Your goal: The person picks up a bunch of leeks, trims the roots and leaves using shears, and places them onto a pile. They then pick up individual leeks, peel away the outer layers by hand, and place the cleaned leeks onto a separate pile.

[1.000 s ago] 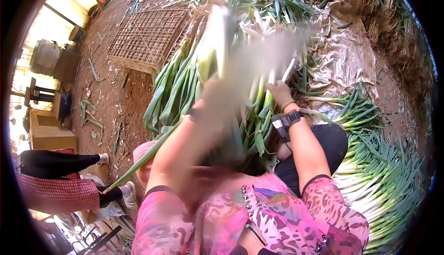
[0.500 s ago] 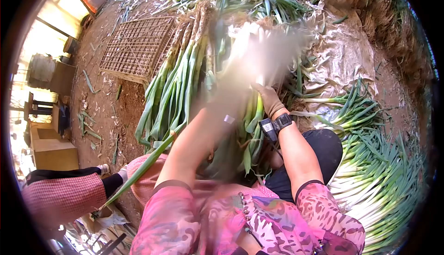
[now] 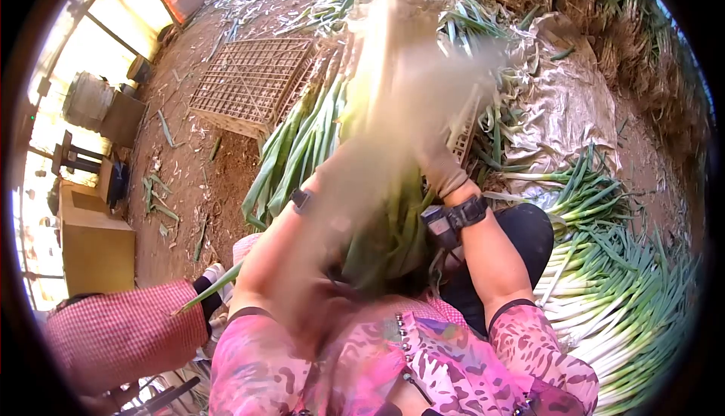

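Observation:
A pale smear blurs the middle of the head view. Behind it, a bundle of green onions [image 3: 383,27] stretches away from me, roots at the far end and leaves [image 3: 389,227] hanging near my lap. My right hand [image 3: 442,165], in a tan glove, is closed at the bundle's right side; its fingertips are blurred. My left hand [image 3: 343,165] reaches to the bundle's left side, its fingers hidden by the smear. More green onions with long leaves [image 3: 302,125] lie just beyond my left hand, against a crate.
A brown plastic crate [image 3: 249,80] sits upturned at the left. Many cleaned green onions [image 3: 604,295] are piled at my right. Beyond them is a crumpled sheet [image 3: 566,99], with rooted bundles [image 3: 596,31] behind. Another person's checked garment [image 3: 132,333] shows at lower left.
The green onion bundle now extends farther away, its roots near the top edge. My left forearm has swung outward and left, showing its wrist strap. The view has shifted slightly.

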The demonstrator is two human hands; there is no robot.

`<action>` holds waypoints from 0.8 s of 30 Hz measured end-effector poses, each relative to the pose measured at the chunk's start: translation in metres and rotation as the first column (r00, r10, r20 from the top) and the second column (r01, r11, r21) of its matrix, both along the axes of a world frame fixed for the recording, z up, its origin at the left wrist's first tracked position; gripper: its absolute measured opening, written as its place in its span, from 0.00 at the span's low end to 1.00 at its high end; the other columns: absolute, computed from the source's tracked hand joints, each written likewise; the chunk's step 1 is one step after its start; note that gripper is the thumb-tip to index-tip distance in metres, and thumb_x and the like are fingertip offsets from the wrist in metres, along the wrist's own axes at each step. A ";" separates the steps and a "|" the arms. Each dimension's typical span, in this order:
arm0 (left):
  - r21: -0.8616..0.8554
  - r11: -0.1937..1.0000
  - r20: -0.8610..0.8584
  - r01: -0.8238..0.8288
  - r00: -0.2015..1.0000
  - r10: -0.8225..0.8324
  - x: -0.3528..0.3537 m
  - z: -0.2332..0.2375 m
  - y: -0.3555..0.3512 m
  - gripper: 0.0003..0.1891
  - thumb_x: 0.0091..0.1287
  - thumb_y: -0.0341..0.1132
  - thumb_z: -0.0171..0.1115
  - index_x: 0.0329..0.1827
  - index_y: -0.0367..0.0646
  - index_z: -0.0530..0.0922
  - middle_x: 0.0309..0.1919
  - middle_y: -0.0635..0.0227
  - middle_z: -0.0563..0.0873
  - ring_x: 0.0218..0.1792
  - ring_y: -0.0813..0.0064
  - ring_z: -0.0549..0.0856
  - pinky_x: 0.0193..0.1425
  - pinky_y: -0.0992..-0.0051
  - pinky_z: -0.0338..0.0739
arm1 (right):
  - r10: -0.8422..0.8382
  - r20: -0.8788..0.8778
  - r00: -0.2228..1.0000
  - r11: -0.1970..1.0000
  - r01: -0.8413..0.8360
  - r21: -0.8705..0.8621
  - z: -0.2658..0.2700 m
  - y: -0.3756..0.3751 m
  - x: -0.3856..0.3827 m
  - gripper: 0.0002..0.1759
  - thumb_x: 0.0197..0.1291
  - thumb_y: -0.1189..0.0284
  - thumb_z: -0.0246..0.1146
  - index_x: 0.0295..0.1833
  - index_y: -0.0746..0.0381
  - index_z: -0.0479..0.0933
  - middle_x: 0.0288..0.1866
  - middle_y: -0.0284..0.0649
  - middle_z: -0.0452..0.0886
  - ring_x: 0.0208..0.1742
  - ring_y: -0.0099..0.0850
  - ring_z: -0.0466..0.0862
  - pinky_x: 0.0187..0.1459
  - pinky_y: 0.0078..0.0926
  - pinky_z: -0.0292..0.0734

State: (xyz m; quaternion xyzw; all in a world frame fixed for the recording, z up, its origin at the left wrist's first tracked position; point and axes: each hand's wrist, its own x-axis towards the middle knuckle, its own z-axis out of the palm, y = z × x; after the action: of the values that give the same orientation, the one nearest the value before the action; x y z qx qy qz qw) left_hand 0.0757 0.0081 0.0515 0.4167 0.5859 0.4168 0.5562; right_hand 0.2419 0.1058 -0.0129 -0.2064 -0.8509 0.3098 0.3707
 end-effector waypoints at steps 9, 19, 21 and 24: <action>0.133 0.969 0.085 -0.207 0.977 0.197 -0.018 0.034 -0.029 0.22 0.64 0.39 0.73 0.57 0.36 0.81 0.45 0.65 0.88 0.44 0.74 0.87 0.50 0.74 0.82 | 0.284 0.084 0.955 0.809 -0.191 -0.556 0.017 -0.077 -0.041 0.34 0.64 0.57 0.66 0.69 0.62 0.66 0.56 0.56 0.83 0.59 0.54 0.83 0.59 0.45 0.78; 0.000 0.939 0.140 -0.343 0.930 0.340 -0.055 -0.002 -0.035 0.17 0.63 0.35 0.68 0.53 0.38 0.83 0.39 0.68 0.87 0.38 0.76 0.86 0.43 0.75 0.81 | -0.331 0.065 0.942 0.775 0.310 -0.551 0.017 -0.075 -0.011 0.18 0.67 0.63 0.67 0.55 0.65 0.80 0.44 0.42 0.87 0.40 0.31 0.85 0.46 0.28 0.79; -0.001 0.951 0.128 -0.310 0.943 0.308 -0.055 -0.001 -0.033 0.16 0.64 0.34 0.68 0.53 0.37 0.82 0.39 0.68 0.87 0.39 0.76 0.86 0.44 0.74 0.82 | -0.064 0.178 0.982 0.688 0.172 -0.705 0.013 -0.081 -0.010 0.18 0.67 0.62 0.67 0.51 0.66 0.82 0.39 0.38 0.86 0.38 0.26 0.83 0.43 0.27 0.78; 0.087 0.962 0.043 -0.257 0.966 0.254 -0.054 -0.002 -0.036 0.17 0.65 0.36 0.68 0.54 0.37 0.82 0.41 0.67 0.87 0.40 0.77 0.87 0.45 0.74 0.83 | -0.016 0.105 0.994 0.680 0.088 -0.728 0.024 -0.076 -0.020 0.17 0.68 0.62 0.66 0.46 0.68 0.83 0.33 0.36 0.84 0.35 0.23 0.82 0.41 0.24 0.77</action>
State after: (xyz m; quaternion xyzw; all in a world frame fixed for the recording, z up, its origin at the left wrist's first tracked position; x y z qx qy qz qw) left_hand 0.0219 -0.0276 0.0499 0.3561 0.6061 0.5181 0.4872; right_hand 0.2217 0.0293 0.0107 -0.3751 -0.6661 0.6032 0.2275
